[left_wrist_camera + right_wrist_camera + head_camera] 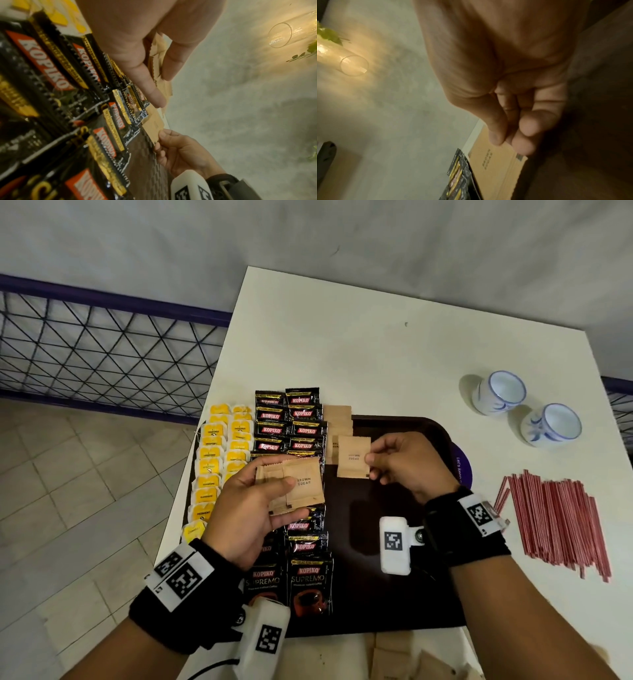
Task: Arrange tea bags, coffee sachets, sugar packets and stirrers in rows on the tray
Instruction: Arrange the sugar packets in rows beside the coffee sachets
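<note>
A dark brown tray lies on the white table. Yellow tea bags fill its left edge in two columns, and black Kopiko coffee sachets run in two columns beside them. A short row of brown sugar packets starts at the tray's far side. My left hand holds a small stack of brown sugar packets above the coffee sachets. My right hand pinches a single brown sugar packet by its right edge, over the sugar row; the same packet shows in the right wrist view.
A pile of red stirrers lies on the table right of the tray. Two white-and-blue cups stand at the back right. More brown sugar packets lie at the table's near edge. A dark wire fence runs at the left.
</note>
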Motion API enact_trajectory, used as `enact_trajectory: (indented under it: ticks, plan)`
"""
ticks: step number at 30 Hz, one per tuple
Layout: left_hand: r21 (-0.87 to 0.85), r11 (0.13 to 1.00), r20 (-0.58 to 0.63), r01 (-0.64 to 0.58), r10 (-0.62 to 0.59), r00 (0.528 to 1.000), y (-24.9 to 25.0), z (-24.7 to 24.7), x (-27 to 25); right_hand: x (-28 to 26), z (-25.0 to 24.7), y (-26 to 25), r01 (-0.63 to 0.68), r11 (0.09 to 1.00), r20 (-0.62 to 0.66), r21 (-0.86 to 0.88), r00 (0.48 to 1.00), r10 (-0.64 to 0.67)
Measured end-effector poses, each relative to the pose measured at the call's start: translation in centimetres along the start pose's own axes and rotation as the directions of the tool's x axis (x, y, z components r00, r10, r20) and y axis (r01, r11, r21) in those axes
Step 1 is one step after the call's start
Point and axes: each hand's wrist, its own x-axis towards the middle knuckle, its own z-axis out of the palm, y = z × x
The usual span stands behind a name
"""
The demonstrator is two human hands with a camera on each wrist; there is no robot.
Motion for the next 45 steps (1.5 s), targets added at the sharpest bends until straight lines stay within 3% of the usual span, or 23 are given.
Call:
enact_trajectory:
  ticks: [13, 25, 29, 31, 33, 36, 40, 45]
  plan:
    - [0.015, 1.0, 0.007, -0.001, 0.001, 1.0, -0.2, 0.0, 0.0, 1.4, 2.2, -0.7, -0.025, 0.981, -0.053, -0.19, 0.998, 0.015]
    - [0.03, 1.0, 0.031, -0.009, 0.008, 1.0, -0.3, 0.2, -0.1, 1.3, 2.5, -1.4, -0.1, 0.982, -0.097, -0.16, 0.992, 0.085]
    - [0.042, 0.999, 0.028, -0.016, 0.014, 0.999, -0.3, 0.4, 0.0, -0.1, 1.8, -2.0, 0.012, 0.966, -0.149, -0.257, 0.988, -0.051]
    - [0.043, 0.999, 0.033, -0.023, 0.022, 0.999, -0.3, 0.4, 0.1, -1.5, 1.8, -2.7, 0.096, 0.983, -0.049, -0.155, 0.993, -0.104]
    - [0.044, 0.999, 0.045, -0.032, 0.03, 0.999, -0.3, 0.6, 0.1, -2.9, 2.0, -3.2, 0.072, 0.996, 0.123, 0.058, 0.989, -0.079]
    - [0.052, 0.998, 0.058, -0.041, 0.038, 0.998, -0.4, 1.0, 0.0, -3.7, 2.5, -3.0, 0.096, 0.992, 0.248, 0.077, 0.962, -0.113]
    - [0.05, 0.999, 0.058, -0.021, 0.018, 0.998, -0.2, 1.3, -0.1, -3.3, 2.5, -2.3, 0.126, 0.989, 0.204, 0.071, 0.969, -0.138]
    - [-0.025, 0.999, 0.11, 0.022, -0.019, 0.994, 0.4, 0.5, -0.8, -1.7, -0.2, -1.5, 0.036, 0.997, 0.057, 0.072, 0.998, -0.04]
